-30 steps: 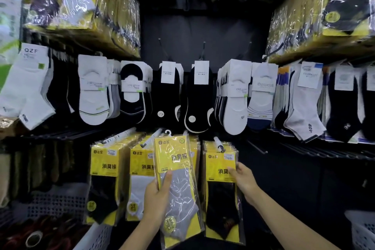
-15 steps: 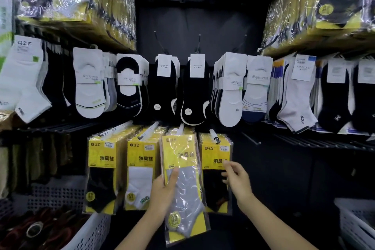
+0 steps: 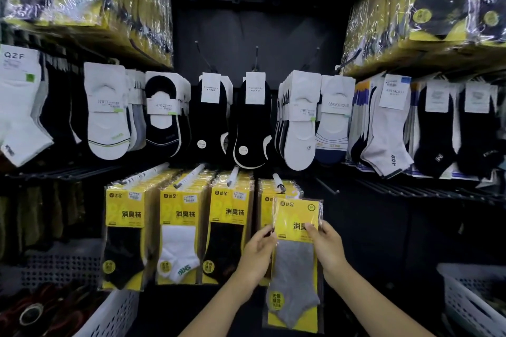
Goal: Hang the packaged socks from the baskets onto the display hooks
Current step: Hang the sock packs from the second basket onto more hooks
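Both hands hold one yellow pack of grey socks (image 3: 295, 268) upright in front of the rightmost row of hanging packs. My left hand (image 3: 256, 254) grips its left edge and my right hand (image 3: 327, 246) pinches its right edge, thumb on the yellow card. The pack's top sits just below the tip of the rightmost white display hook (image 3: 278, 182). Three other hooks to the left carry yellow packs: black socks (image 3: 124, 238), white socks (image 3: 179, 238) and black socks (image 3: 228, 232).
A white basket (image 3: 115, 314) stands at the lower left and another white basket (image 3: 473, 298) at the lower right. Rows of loose carded socks (image 3: 301, 120) hang above. Shelves of wrapped yellow packs (image 3: 427, 5) jut out at both upper sides.
The grey sock pack moved right, from the third hook's row to the rightmost one. My right hand left the hanging packs and took the pack's right edge; my left hand shifted to its left edge.
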{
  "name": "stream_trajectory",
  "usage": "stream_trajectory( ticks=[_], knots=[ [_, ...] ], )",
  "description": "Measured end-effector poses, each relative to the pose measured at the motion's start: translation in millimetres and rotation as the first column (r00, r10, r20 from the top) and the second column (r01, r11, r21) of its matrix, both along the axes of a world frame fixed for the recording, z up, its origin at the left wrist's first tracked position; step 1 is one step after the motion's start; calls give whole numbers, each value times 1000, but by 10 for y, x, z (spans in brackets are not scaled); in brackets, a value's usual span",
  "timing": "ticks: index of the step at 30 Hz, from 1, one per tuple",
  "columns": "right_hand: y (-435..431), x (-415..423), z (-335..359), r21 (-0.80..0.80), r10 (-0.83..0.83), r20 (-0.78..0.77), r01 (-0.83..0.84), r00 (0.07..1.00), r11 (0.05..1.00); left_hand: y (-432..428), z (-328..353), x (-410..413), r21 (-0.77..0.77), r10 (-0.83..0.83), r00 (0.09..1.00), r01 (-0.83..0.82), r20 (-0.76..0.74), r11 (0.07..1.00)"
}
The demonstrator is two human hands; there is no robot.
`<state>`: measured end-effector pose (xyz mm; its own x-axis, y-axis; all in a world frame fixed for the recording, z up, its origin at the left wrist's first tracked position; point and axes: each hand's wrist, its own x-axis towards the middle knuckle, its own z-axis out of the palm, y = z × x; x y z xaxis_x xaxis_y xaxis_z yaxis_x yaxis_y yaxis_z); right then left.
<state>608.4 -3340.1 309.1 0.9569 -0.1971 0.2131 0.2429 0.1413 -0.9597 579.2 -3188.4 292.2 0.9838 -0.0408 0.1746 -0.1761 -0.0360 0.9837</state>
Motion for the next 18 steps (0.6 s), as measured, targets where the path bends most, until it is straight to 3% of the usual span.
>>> stream_trajectory(
  ticks=[9,15,18],
  knots=[
    [161,449,24,-205,-18,46,27,999,978,64,-70,270,13,91,995,-92,26,996],
    [182,640,-208,-244,-257,-103,226,961,943,115,-191,405,103,123,992,-123,12,987],
    [123,584,-420,-262,-299,-123,260,946,929,186,-305,355,167,122,993,-122,10,978]
  ],
)
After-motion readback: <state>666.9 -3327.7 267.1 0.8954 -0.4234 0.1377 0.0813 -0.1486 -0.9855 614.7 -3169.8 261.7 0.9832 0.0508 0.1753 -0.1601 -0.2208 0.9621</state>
